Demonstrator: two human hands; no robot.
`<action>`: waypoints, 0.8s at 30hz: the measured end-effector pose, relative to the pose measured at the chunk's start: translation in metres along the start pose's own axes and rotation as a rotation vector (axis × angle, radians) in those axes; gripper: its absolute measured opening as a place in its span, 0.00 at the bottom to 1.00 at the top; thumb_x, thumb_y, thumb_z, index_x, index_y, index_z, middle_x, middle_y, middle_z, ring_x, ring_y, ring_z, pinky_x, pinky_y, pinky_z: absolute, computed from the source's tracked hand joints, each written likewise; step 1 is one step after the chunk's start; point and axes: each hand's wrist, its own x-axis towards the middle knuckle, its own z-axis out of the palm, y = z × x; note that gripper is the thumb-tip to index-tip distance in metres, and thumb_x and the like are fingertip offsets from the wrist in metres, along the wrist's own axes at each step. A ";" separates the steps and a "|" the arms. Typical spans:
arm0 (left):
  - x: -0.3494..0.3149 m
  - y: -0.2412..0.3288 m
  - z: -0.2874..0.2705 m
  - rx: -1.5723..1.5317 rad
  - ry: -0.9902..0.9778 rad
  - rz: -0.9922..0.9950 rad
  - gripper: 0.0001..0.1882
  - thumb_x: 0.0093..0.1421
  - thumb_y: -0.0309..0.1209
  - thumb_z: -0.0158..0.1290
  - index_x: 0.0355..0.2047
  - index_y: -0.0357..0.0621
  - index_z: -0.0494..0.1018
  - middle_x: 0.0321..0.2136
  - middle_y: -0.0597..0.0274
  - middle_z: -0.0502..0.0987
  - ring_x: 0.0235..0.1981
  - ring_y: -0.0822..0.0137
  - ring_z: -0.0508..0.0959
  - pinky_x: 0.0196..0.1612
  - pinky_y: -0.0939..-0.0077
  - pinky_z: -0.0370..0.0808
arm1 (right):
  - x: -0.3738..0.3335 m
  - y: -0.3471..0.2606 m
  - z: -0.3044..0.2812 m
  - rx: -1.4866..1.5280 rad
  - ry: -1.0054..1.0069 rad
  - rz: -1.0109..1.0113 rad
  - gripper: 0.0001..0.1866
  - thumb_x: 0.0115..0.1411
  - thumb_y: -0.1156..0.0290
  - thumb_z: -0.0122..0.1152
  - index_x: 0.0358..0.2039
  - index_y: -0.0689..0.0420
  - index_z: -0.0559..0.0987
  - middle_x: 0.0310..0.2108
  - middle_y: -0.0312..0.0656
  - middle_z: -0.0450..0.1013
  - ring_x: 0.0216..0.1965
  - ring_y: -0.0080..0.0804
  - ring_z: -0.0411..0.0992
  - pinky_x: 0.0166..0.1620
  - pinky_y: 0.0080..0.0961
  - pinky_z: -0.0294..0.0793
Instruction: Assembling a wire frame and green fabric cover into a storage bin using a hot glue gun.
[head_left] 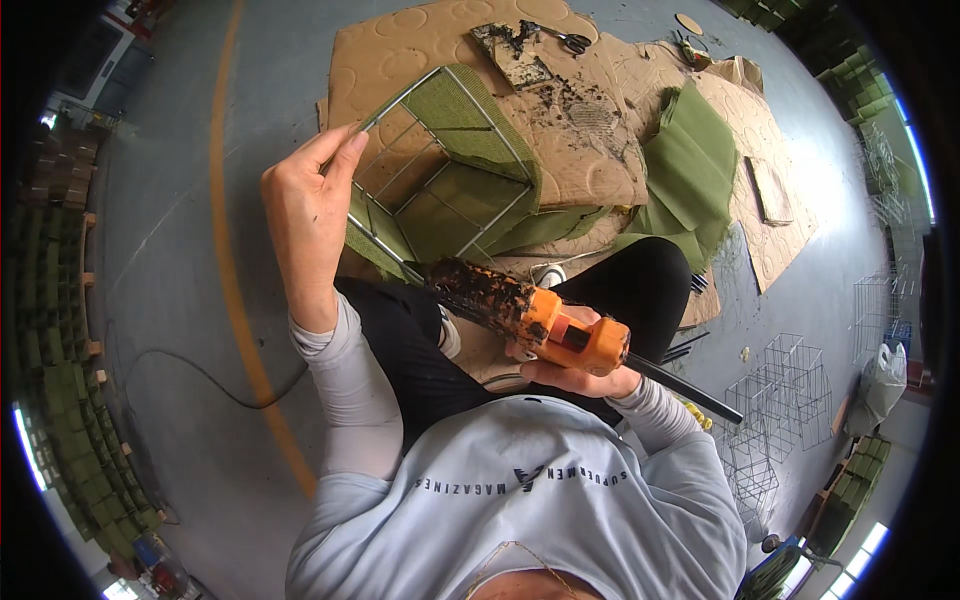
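Observation:
My left hand pinches the upper corner of a metal wire basket frame between thumb and fingers. Green fabric lines the frame, which is held tilted over my crossed legs. My right hand grips an orange hot glue gun whose front is caked in dark residue. A black glue stick juts from its rear. The gun's nozzle end lies at the frame's lower corner; whether it touches is hidden by the residue.
Under the work lie cardboard sheets. On them are scissors, a glue-smeared board and green fabric sheets. Bare wire frames stand at right, stacked green blocks at left. A cable crosses the floor.

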 end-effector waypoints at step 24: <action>0.001 -0.003 -0.004 -0.036 -0.018 0.004 0.10 0.58 0.28 0.57 0.37 0.33 0.78 0.24 0.45 0.78 0.18 0.69 0.73 0.26 0.76 0.70 | 0.022 -0.003 0.007 0.197 0.053 0.007 0.09 0.50 0.75 0.63 0.34 0.59 0.78 0.32 0.35 0.73 0.32 0.25 0.71 0.36 0.22 0.71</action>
